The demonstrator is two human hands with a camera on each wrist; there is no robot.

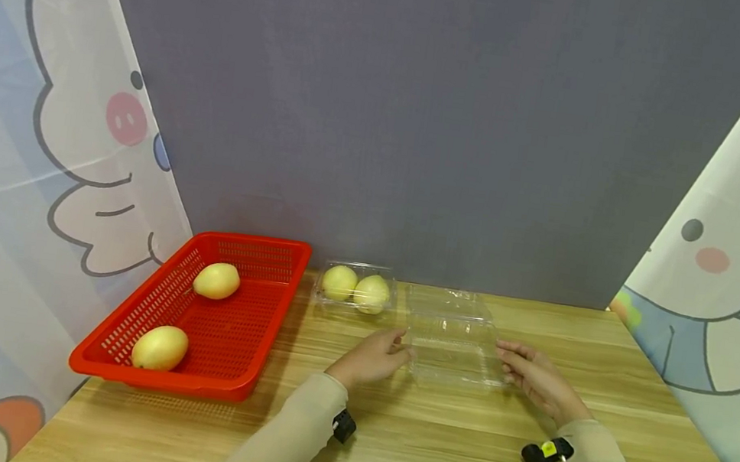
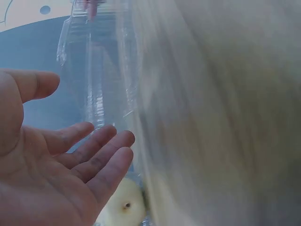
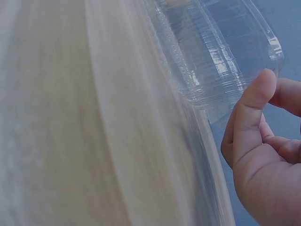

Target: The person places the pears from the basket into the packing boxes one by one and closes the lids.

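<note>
Head view: empty clear plastic clamshell box [image 1: 456, 346], lid open, between 2 hands.

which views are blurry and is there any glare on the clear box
Head view: sharp, evenly lit, edges bowed by the wide lens; faint highlights on the empty clear box. Left wrist view: table smeared by blur, left hand fairly clear. Right wrist view: table smeared, bright glints on the box.

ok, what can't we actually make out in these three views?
- Left hand on open clear box: contact unclear, head view too small; left wrist blurred.
- Right hand: touch unclear, box transparent.
- Closed box of pears: pear count uncertain, far away.
</note>
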